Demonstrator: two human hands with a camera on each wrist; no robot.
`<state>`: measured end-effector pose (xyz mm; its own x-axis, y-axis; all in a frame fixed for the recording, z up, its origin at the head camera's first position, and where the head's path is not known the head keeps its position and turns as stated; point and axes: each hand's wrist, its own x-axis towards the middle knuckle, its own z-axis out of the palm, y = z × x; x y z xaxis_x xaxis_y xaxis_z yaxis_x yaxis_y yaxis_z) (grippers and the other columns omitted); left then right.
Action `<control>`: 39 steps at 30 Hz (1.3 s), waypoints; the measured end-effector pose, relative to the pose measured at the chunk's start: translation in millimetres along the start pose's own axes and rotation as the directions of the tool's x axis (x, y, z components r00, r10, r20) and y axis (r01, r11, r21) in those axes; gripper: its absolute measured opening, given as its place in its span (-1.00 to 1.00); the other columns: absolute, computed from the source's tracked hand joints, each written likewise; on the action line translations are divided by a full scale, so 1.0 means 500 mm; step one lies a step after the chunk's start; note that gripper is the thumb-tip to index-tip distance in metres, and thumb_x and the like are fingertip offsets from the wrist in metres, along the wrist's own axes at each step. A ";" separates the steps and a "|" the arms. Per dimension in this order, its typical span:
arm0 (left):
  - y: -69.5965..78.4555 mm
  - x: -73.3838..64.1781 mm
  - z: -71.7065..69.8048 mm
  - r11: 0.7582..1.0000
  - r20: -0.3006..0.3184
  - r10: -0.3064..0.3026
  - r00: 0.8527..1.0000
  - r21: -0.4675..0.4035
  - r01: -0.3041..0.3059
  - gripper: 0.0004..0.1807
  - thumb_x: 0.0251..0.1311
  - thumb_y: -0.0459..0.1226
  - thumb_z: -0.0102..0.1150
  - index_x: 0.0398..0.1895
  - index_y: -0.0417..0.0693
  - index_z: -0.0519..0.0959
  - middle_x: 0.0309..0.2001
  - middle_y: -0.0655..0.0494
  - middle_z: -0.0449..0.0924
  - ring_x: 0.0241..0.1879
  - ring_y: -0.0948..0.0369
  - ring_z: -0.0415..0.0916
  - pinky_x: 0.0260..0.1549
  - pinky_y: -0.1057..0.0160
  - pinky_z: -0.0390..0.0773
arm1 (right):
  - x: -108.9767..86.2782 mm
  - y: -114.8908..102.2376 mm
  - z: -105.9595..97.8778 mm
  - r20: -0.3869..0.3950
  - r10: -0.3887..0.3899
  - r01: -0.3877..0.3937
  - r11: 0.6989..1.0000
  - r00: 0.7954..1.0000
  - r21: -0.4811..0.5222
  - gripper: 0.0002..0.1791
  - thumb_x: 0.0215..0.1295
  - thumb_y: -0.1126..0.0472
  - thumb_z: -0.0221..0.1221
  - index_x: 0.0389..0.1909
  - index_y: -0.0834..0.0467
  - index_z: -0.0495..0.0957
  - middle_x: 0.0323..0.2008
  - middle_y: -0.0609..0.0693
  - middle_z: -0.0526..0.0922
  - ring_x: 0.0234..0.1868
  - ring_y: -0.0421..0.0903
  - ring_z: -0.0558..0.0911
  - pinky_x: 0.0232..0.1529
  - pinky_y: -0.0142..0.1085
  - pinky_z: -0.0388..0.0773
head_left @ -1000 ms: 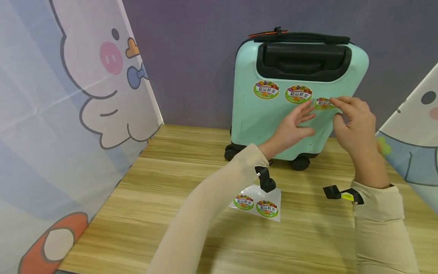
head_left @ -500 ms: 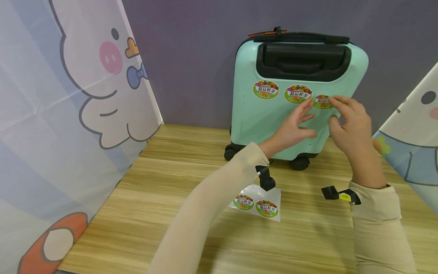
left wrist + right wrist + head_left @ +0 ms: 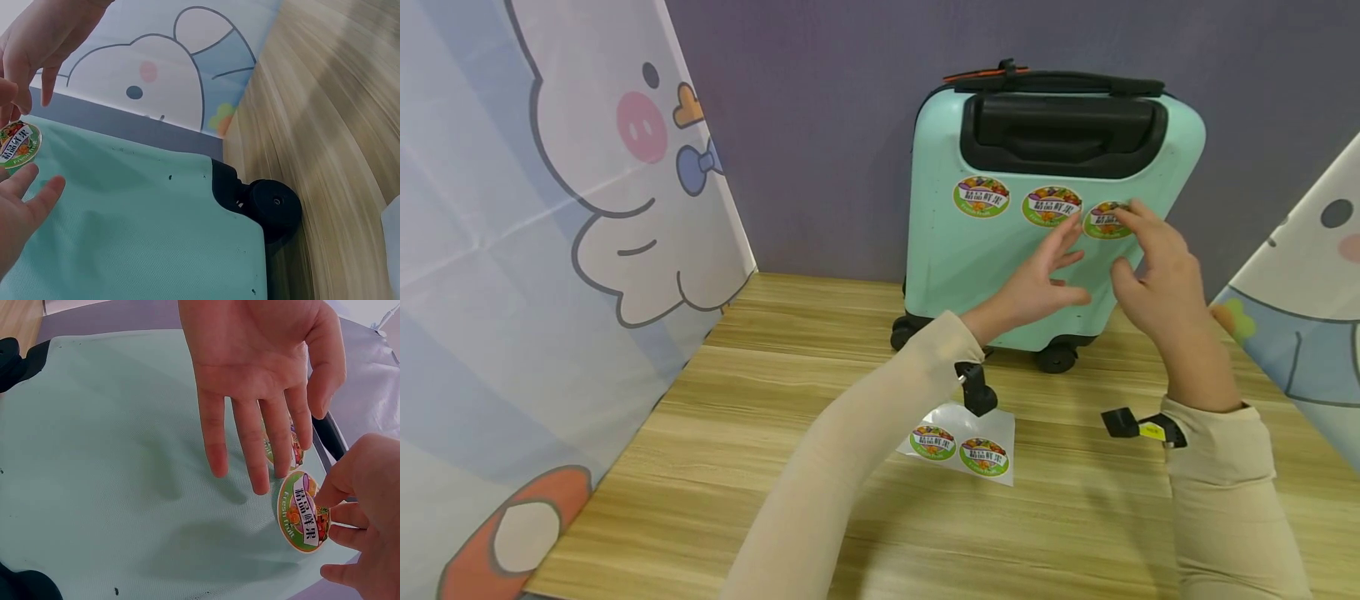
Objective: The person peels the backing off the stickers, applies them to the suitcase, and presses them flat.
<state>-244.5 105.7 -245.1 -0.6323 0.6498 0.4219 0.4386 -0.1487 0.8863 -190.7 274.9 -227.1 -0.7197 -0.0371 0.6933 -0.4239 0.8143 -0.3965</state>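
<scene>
In the head view, a mint-green suitcase [image 3: 1000, 267] stands upright with three oval fruit stickers in a row across its side. My right hand [image 3: 1163, 275] has its fingertips on the upper right of the rightmost sticker [image 3: 1103, 223], which looks flat against the shell. In the right wrist view that sticker [image 3: 300, 512] shows its whole printed face beside the right hand [image 3: 369, 506]. My left hand [image 3: 1033, 283] is spread, fingertips close to the sticker's left edge; whether they touch it is hard to tell. The left sticker [image 3: 981, 197] and middle sticker [image 3: 1051, 205] lie flat.
A clear backing sheet [image 3: 1000, 425] with two more fruit stickers lies on the wooden table [image 3: 760, 433] below my left forearm. Cartoon-printed cloths [image 3: 647, 225] hang at both sides, and a grey wall [image 3: 805, 150] stands behind the suitcase.
My right hand has shifted slightly left and its fingers have moved up along the sticker. The sticker, tilted and partly covered before, now faces outward flat. The left hand has barely moved.
</scene>
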 end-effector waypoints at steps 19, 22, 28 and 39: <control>-0.012 -0.012 -0.006 0.999 -0.012 0.020 1.000 0.033 -0.020 0.09 0.19 -0.56 0.17 0.62 0.10 -0.25 0.58 0.07 -0.11 0.41 0.22 0.22 0.26 0.21 0.36 | 0.003 0.015 0.005 0.064 0.005 -0.008 0.999 0.998 0.052 -0.24 0.31 0.41 -0.03 0.55 0.27 0.03 0.57 0.14 -0.28 0.54 0.12 -0.14 0.41 0.27 -0.07; -0.014 -0.013 -0.007 0.999 -0.015 0.025 1.000 0.028 -0.024 0.08 0.18 -0.57 0.16 0.62 0.09 -0.23 0.58 0.07 -0.09 0.41 0.21 0.22 0.25 0.21 0.37 | 0.005 0.020 0.009 -0.071 -0.022 0.030 0.993 0.997 0.117 -0.26 0.22 0.47 0.03 0.48 0.32 0.16 0.56 0.16 -0.10 0.53 0.07 -0.03 0.45 0.06 0.03; -0.015 -0.015 -0.009 0.999 -0.026 0.019 0.999 0.037 -0.018 0.01 0.18 -0.57 0.16 0.61 0.02 -0.12 0.55 0.06 0.03 0.40 0.24 0.24 0.20 0.26 0.40 | 0.015 0.026 0.024 -0.293 0.221 -0.023 0.833 0.930 0.553 -0.50 0.18 0.56 0.00 0.14 0.22 0.53 0.02 -0.06 0.59 0.10 -0.14 0.53 0.03 -0.42 0.42; -0.030 -0.016 -0.024 0.996 -0.134 -0.023 0.991 0.081 0.034 -0.30 0.25 -0.55 0.14 0.47 -0.13 0.24 0.35 -0.03 0.40 0.26 0.23 0.41 -0.02 0.45 0.50 | 0.015 0.055 0.041 -0.225 0.353 0.064 0.414 0.908 0.908 -0.72 0.24 0.66 -0.03 -0.13 0.36 0.49 -0.30 0.21 0.66 -0.32 -0.01 0.70 -0.23 -0.36 0.66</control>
<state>-253.4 93.8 -259.7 -0.7222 0.5470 0.4233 0.4671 -0.0657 0.8818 -219.0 285.2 -245.3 -0.6796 0.3842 0.6249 -0.7208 -0.1914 -0.6662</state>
